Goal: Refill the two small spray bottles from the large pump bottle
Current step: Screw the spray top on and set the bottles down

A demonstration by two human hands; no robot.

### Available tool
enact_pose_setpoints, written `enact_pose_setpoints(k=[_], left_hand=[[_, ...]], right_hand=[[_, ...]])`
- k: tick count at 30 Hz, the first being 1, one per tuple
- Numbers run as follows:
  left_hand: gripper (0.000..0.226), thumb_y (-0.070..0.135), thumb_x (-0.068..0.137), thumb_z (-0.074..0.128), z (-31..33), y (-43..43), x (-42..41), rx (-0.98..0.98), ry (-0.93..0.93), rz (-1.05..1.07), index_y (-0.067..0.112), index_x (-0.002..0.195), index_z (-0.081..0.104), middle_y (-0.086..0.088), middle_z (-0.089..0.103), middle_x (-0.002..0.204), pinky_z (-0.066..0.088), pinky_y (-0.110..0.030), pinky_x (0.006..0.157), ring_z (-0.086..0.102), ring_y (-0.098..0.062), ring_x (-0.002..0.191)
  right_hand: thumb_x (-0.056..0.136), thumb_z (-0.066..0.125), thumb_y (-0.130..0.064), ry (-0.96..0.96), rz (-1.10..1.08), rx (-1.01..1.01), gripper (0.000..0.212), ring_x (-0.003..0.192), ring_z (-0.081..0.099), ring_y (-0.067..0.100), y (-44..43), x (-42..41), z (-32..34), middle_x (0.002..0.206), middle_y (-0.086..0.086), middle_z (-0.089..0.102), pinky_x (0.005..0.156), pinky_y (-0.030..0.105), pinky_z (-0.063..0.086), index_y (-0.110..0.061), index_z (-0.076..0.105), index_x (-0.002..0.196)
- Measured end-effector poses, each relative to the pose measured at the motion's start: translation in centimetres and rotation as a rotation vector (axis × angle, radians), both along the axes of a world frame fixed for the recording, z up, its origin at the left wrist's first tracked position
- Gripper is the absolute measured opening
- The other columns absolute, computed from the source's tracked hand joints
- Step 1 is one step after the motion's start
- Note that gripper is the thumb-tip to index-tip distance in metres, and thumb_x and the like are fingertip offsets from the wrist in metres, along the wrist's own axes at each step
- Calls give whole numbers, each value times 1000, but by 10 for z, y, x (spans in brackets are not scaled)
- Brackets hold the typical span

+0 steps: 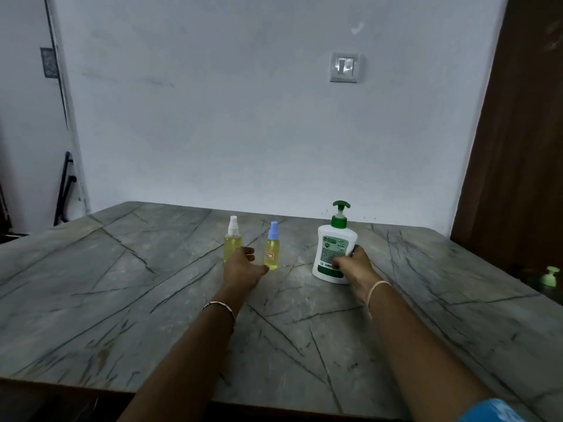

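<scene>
Head view, task progress: looks to be at the very start. All three bottles stand closed on the table, so opening, filling and re-capping both small bottles seem still ahead. Both small bottles already show yellow liquid up to about the shoulder.
Table: grey stone-patterned tabletop (152,300) with dark veins, carrying all three bottles near its far edge.
Pump bottle: large white plastic pump bottle with a green pump head (330,248), at the right, well apart from the small pair, pump still fitted.
Right hand: the right hand (355,264) holds the pump bottle low on its body, fingers curled across the front label.
Left hand: the left hand (242,268) lies between the two small bottles, fingers loosely bent, closed round nothing. It hides the lower corner of the white-capped one. Whether it touches either bottle I cannot tell.
White-capped bottle: small clear spray bottle with a white nozzle (232,243), upright, leftmost.
Blue-capped bottle: small clear spray bottle with a pale blue nozzle (272,254), upright, just beside the left thumb.
</scene>
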State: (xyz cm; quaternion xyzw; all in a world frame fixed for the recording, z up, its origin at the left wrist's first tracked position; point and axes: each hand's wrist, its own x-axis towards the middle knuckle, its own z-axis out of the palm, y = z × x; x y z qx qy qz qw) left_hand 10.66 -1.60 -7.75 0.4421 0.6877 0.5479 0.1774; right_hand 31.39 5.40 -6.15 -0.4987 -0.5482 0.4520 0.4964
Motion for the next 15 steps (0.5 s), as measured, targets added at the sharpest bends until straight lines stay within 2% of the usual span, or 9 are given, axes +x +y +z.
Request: enact_pose_setpoints(k=[2, 6, 9, 15], left_hand=[[64, 9, 70, 81, 2, 7, 0, -18, 7, -19, 6, 126, 52, -10, 59, 122, 47, -30, 92, 57, -22, 110], [68, 9, 69, 81, 3, 21, 0, -63, 59, -67, 6, 129, 50, -9, 59, 124, 43, -25, 89, 56, -20, 112], [64, 10, 70, 80, 5, 31, 2, -73, 132, -81, 5, 128, 52, -8, 60, 124, 40, -21, 86, 56, -20, 112], [53, 8, 70, 80, 1, 43, 5, -36, 194, -56, 3, 118, 59, -11, 65, 116, 45, -27, 91, 60, -22, 106]], right_hand=[[80, 55, 11, 8, 14, -3, 33, 99, 59, 23, 7, -4, -1, 109, 11, 64, 83, 33, 46, -10, 56, 104], [80, 54, 12, 21, 15, 7, 32, 92, 59, 20, 18, -10, -3, 102, 9, 64, 79, 30, 44, -8, 59, 104], [79, 55, 11, 33, 18, 4, 35, 92, 60, 20, 27, -16, -5, 104, 9, 65, 79, 30, 45, -5, 61, 109], [80, 57, 10, 64, 33, 30, 36, 95, 61, 19, 34, -19, -13, 107, 8, 66, 78, 28, 46, -5, 60, 113]])
